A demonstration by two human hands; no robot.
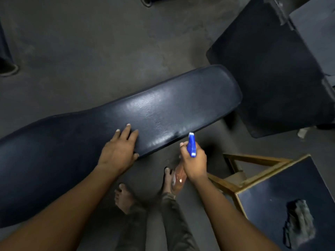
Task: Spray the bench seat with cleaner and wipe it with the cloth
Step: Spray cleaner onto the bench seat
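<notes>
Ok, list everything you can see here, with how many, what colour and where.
bench seat: one, dark blue, padded, long, across the middle
back pad: one, dark blue, upper right, beyond the seat's far end
spray bottle: one, blue head, clear body, in the right hand, nozzle towards the seat
stool: one, dark top, yellowish wooden frame, lower right
cloth: one, grey, crumpled, lying on the stool top
floor: grey, bare, all around
left hand: resting flat on the seat's near edge
right hand: gripping the bottle
feet: two, bare, on the floor below the hands
</notes>
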